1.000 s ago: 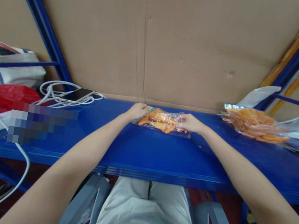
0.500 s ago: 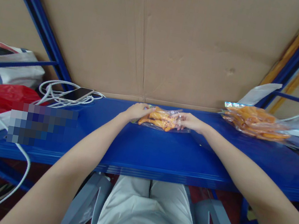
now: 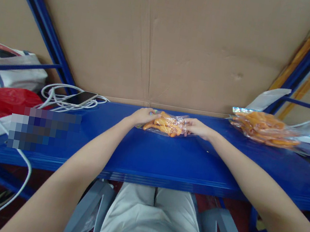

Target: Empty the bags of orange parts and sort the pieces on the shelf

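The bag (image 3: 164, 124) on the table (image 3: 159, 158) looks light, soft and a bit slippery, so its ends seem best to hold, where the left hand (image 3: 142, 116) pinches one and the right hand (image 3: 198, 128) bends its fingers around the other.

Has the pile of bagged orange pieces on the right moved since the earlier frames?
No. The pile of bagged orange pieces lies in the same place relative to the blue upright behind it, so there's no direction to report.
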Tool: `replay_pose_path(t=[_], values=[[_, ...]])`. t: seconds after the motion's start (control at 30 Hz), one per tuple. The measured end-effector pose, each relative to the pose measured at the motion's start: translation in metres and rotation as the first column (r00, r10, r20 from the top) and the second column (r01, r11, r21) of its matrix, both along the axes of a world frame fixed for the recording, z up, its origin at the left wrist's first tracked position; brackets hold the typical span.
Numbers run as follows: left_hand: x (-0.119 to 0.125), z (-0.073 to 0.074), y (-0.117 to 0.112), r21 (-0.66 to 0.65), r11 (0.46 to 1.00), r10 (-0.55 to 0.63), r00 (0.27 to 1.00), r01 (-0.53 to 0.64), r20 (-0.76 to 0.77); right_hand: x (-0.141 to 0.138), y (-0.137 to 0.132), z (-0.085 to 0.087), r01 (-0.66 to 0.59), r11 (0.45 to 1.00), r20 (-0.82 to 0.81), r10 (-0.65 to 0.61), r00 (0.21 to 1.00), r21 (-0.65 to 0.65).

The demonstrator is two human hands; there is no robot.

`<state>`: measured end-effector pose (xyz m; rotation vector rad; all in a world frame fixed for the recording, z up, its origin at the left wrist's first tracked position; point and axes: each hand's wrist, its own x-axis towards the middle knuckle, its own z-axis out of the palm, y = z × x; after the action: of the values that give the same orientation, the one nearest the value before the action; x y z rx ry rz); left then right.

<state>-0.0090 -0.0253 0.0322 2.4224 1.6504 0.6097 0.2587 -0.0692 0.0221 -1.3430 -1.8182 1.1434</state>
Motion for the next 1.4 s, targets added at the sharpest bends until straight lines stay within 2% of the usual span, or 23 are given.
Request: replay_pose_path(t=[0.27, 0.47, 0.67, 0.77, 0.93, 1.03, 1.17, 1.33, 1.4], values=[[-0.002, -0.004, 0.001, 0.034, 0.997, 0.076, 0.997, -0.076, 0.005, -0.001, 0.001, -0.004, -0.025, 0.999, -0.104, 0.023, 0.994, -0.022], [-0.003, -0.005, 0.001, 0.081, 0.996, 0.045, 0.999, -0.044, -0.001, -0.001, 0.002, -0.006, -0.065, 0.998, -0.157, 0.062, 0.986, -0.015], [-0.005, -0.004, 0.005, -0.020, 0.995, 0.098, 0.988, -0.096, 0.116, -0.001, 0.001, -0.006, -0.057, 0.998, -0.174, 0.054, 0.983, -0.010], [-0.007, -0.004, 0.006, -0.023, 0.998, 0.063, 0.989, -0.060, 0.132, -0.002, 0.001, -0.007, -0.056, 0.998, -0.161, 0.053, 0.986, -0.011], [-0.007, -0.006, 0.004, 0.037, 0.998, -0.047, 0.996, 0.044, 0.071, -0.006, 0.002, -0.007, -0.053, 0.999, -0.101, 0.053, 0.993, 0.006], [-0.007, -0.006, 0.004, 0.030, 0.999, -0.044, 0.995, 0.042, 0.094, -0.008, 0.001, -0.004, -0.040, 0.999, -0.084, 0.042, 0.996, 0.019], [-0.005, -0.005, 0.006, 0.012, 0.999, -0.044, 0.989, 0.042, 0.142, -0.006, -0.001, 0.003, -0.006, 0.999, -0.175, 0.014, 0.984, 0.045], [-0.002, -0.004, 0.010, 0.102, 0.993, -0.074, 0.992, 0.063, 0.102, -0.003, -0.005, 0.013, -0.098, 0.995, -0.277, 0.085, 0.957, -0.034], [-0.002, -0.005, 0.012, 0.128, 0.987, -0.108, 0.990, 0.096, 0.095, -0.004, -0.008, 0.014, -0.113, 0.994, -0.259, 0.107, 0.960, -0.007]])
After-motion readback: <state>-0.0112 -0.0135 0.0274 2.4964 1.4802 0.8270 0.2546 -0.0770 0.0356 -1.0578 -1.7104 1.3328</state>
